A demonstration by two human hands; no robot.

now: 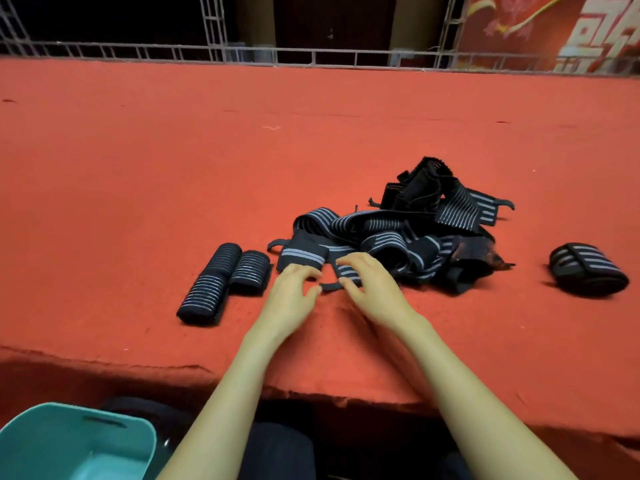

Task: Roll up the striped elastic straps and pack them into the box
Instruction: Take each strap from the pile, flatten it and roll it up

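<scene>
Banner (540, 32): red cloth at 1 o'clock in the view, behind the metal railing; the only surface here that carries writing.
Lettering (588, 39): large white block characters with a grey shadow, on the banner's right part, toward 2 o'clock; cut off by the top and right edges of the frame and blurred, so they cannot be read.
Ornament (498, 26): a yellow curved ribbon and pale flower-like shapes at 9 o'clock from the lettering; decoration, not text.
Striped straps (398, 233): grey lines across black, at 4 o'clock from the centre; a woven pattern, not writing.
Brands, numbers, signs: none legible.
</scene>
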